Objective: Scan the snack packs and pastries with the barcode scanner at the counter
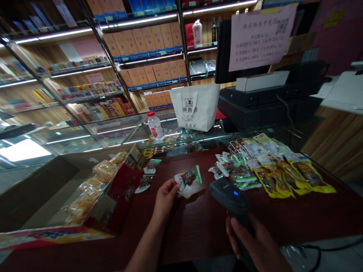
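Between the thumb and fingers of my left hand [166, 198] is the left end of a small snack packet [188, 178], clear with a green edge and dark food inside. My right hand [252, 238] is wrapped around the handle of a black barcode scanner [231, 196], whose blue light is lit; its head tilts toward the packet. A pile of similar small packets [236, 168] lies just beyond the scanner. Two more packets [144, 182] rest to the left, beside the cardboard box.
An open cardboard box [113, 206] with wrapped bread stands at left. Yellow-edged food pouches [292, 175] lie at right. Behind are a white tote bag [195, 109], a red-capped bottle [155, 126], a glass display counter [130, 132] and a monitor [224, 53] bearing a pink notice.
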Demonstrator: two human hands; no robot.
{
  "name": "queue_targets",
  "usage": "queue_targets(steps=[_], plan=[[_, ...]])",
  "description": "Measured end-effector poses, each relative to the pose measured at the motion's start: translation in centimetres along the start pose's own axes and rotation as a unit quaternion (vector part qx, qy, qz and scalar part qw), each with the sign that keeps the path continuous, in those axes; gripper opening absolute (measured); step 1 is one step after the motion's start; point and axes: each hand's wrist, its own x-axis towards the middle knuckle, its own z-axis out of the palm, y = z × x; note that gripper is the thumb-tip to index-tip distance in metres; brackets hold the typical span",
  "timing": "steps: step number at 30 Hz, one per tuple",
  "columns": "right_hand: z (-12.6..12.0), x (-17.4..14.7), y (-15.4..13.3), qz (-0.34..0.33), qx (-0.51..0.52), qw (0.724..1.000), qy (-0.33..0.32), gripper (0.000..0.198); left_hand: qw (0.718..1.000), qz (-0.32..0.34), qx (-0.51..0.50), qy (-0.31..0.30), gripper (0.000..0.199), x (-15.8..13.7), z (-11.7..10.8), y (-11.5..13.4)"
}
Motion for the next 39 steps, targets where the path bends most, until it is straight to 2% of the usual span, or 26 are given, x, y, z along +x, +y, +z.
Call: queue_targets(steps=[7, 14, 19, 22, 26, 30, 34, 36, 39], plan=[[0.6, -0.3, -0.8, 0.001, -0.006, 1.0, 0.024, 0.059, 1.0, 0.015, 0.017, -0.005, 0.034, 0.1, 0.6, 0.6], [0.6, -0.7, -1.1, -0.011, 0.011, 0.998, 0.054, 0.055, 0.993, 0.063, 0.095, -0.013, 0.029, 0.4, 0.7, 0.8], [-0.1, -0.8, -0.7, -0.028, 0.033, 0.996, 0.079, 0.053, 0.995, 0.055, 0.074, -0.027, 0.024, 0.1, 1.7, 1.2], [-1.3, -0.6, -0.9, -0.036, 0.059, 0.991, 0.119, 0.052, 0.998, 0.03, 0.04, -0.046, 0.025, 0.1, 2.7, 1.3], [-4.1, -0.8, -2.1, -0.044, 0.079, 0.973, 0.213, 0.055, 0.995, -0.017, -0.001, -0.103, 0.033, -0.1, 5.3, 1.3], [-6.9, -1.6, -3.1, -0.067, 0.109, 0.947, 0.293, 0.054, 0.978, -0.084, -0.014, -0.192, 0.04, -1.1, 9.4, 0.9], [-8.6, -2.4, -3.1, -0.109, 0.13, 0.934, 0.313, 0.048, 0.947, -0.178, -0.027, -0.266, 0.045, -2.4, 13.6, -0.3], [-8.9, -2.7, -2.8, -0.11, 0.13, 0.931, 0.322, 0.05, 0.94, -0.203, -0.022, -0.273, 0.043, -2.6, 15.1, -0.9], [-8.8, -2.9, -2.5, -0.1, 0.14, 0.932, 0.32, 0.054, 0.944, -0.208, 0.007, -0.255, 0.034, -2.4, 16.8, -1.4]])
